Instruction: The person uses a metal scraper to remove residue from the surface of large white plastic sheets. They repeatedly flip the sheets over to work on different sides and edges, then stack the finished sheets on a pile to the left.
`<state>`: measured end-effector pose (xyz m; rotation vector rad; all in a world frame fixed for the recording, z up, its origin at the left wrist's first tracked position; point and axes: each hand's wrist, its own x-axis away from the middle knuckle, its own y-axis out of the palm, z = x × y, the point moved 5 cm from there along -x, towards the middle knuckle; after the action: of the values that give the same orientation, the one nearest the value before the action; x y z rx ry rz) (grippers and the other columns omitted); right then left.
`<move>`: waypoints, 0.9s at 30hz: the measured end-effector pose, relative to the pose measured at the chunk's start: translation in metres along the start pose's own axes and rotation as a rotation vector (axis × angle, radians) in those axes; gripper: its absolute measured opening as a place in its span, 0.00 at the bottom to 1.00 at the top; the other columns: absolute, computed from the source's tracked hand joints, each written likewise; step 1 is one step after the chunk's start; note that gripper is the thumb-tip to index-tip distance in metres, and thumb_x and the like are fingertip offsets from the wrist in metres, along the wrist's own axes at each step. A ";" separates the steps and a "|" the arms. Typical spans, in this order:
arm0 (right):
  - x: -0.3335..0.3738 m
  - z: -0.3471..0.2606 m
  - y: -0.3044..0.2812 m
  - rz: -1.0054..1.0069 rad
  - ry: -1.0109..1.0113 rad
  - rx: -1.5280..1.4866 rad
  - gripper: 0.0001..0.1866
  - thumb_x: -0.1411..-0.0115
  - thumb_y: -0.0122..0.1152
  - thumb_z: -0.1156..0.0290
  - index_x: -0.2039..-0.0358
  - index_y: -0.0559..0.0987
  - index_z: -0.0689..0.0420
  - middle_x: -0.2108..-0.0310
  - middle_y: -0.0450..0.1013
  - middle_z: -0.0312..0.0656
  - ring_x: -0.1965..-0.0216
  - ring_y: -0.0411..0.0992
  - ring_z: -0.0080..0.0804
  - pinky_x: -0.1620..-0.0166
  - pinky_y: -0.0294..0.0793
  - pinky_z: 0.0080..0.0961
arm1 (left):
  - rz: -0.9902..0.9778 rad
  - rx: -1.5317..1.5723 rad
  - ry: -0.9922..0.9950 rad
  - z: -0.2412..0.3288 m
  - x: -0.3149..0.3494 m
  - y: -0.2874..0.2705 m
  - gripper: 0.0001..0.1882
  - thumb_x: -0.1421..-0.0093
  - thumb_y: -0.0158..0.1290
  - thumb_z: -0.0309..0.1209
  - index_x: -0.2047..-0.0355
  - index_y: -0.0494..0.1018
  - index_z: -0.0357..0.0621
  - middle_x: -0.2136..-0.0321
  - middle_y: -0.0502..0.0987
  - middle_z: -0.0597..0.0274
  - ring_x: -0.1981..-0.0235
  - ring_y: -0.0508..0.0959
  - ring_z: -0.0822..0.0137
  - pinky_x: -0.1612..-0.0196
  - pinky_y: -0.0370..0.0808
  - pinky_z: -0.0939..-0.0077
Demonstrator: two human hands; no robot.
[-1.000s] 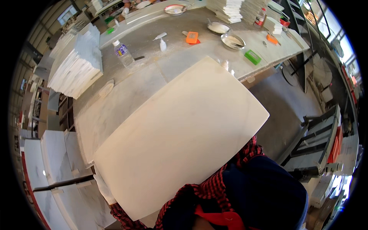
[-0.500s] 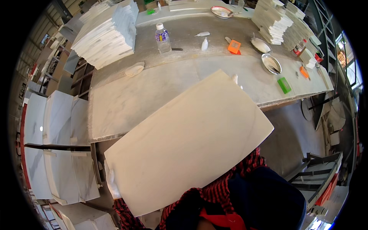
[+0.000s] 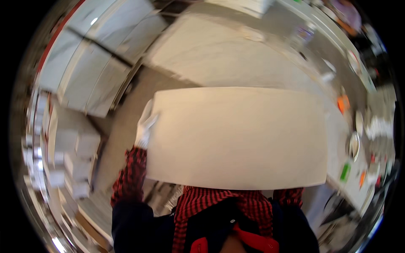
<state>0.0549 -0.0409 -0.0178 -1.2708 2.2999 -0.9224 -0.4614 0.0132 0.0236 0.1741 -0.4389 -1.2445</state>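
A large pale marble slab [image 3: 236, 139], rectangular and smooth, is held up in front of my body. My left hand [image 3: 145, 126], in a white glove, is closed round its left edge, with the thumb lying on the upper face. My right sleeve [image 3: 289, 196], red and black, runs under the slab's near right edge. The slab hides my right hand, so its fingers do not show. Beyond the slab is a stone-topped workbench [image 3: 215, 52], overlapped by its far and right parts.
More marble slabs [image 3: 84, 63] lean on a rack at left. On the bench stand a plastic bottle [image 3: 303, 34], an orange object [image 3: 343, 103], a metal bowl [image 3: 354, 146] and a green block [image 3: 345, 172]. Pale blocks [image 3: 76, 139] sit at lower left. A person [image 3: 346, 14] is at far right.
My view and body have turned left, away from the bench, carrying the slab along. The slab now lies level across my front. The fingers at its far edge are no longer visible.
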 end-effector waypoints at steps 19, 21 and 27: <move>-0.041 0.000 -0.008 -0.155 -0.152 0.201 0.26 0.27 0.47 0.49 0.40 0.69 0.56 0.43 0.70 0.44 0.45 0.71 0.42 0.41 0.67 0.47 | 0.110 -0.011 -0.143 -0.016 0.010 -0.014 0.42 0.31 0.53 0.29 0.24 0.43 0.40 0.29 0.61 0.49 0.33 0.68 0.59 0.33 0.69 0.65; -0.045 -0.007 -0.006 -0.159 -0.160 0.205 0.26 0.27 0.47 0.49 0.40 0.68 0.56 0.42 0.70 0.44 0.45 0.71 0.43 0.41 0.67 0.48 | 0.083 -0.049 -0.058 -0.013 0.011 -0.011 0.38 0.29 0.50 0.27 0.24 0.45 0.39 0.31 0.64 0.49 0.35 0.71 0.61 0.35 0.72 0.66; -0.041 -0.027 -0.011 -0.184 -0.170 0.237 0.27 0.27 0.47 0.49 0.38 0.68 0.57 0.41 0.70 0.44 0.43 0.71 0.43 0.40 0.67 0.49 | -0.089 0.178 -0.090 0.001 0.013 0.030 0.39 0.29 0.48 0.27 0.25 0.41 0.36 0.33 0.64 0.47 0.36 0.71 0.56 0.37 0.73 0.62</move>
<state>0.0679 -0.0006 0.0092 -1.4129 1.9069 -1.0666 -0.4323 0.0108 0.0384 0.2921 -0.6258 -1.3042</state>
